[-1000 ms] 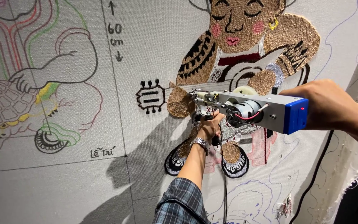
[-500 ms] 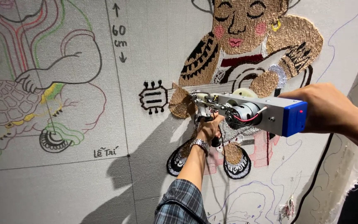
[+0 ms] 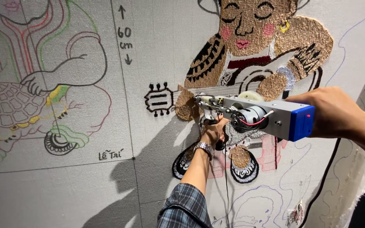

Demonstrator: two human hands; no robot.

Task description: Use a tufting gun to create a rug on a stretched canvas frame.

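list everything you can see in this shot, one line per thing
tufting gun: one, grey metal with a blue rear cap and red wire, tip against the cloth at centre
backing cloth: one, off-white, stretched upright, fills the view
tufted figure with guitar: one, brown, black and white yarn, upper centre
turtle sketch: one, partly tufted in green and yellow, left
black cord: one, hanging at lower right
wristwatch: one, silver, left wrist
plaid sleeve: one, grey-blue, bottom centre
hands: left hand on the front grip, right hand at the gun's rear
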